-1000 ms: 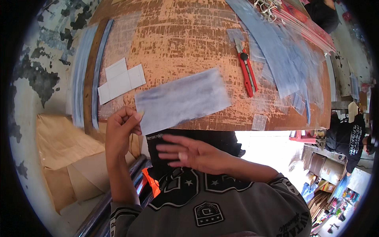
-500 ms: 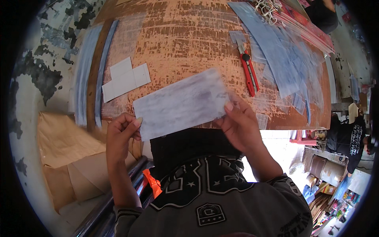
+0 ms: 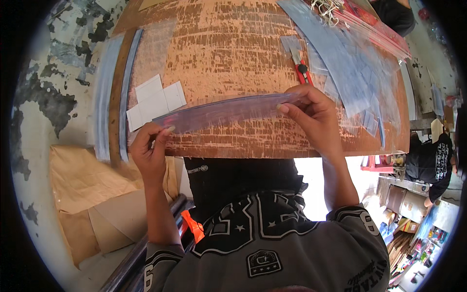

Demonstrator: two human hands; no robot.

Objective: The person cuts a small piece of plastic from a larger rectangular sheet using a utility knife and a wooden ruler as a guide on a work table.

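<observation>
A clear plastic sheet (image 3: pixel 228 113) is stretched between my two hands above the near part of the worn wooden table; tilted, it looks like a narrow see-through band. My left hand (image 3: pixel 150 142) pinches its left end between thumb and fingers. At the other end my right hand (image 3: pixel 316 114) grips it between thumb and forefinger. Just beyond my left hand lie white paper pieces (image 3: pixel 155 102), partly overlapping. A red utility knife (image 3: pixel 303 73) rests past my right hand, which covers its lower part.
Bluish plastic strips (image 3: pixel 108 97) lie along the left edge under a wooden bar (image 3: pixel 118 87). Loose clear sheets (image 3: pixel 345 73) and white string (image 3: pixel 330 10) cover the right side. Brown paper (image 3: pixel 92 170) is at lower left. Another person in black (image 3: pixel 428 163) is at far right.
The sheet has tilted from a broad, whitish face to a thin see-through band. My right hand has moved up and outward, now covering part of the knife; my left hand has risen slightly.
</observation>
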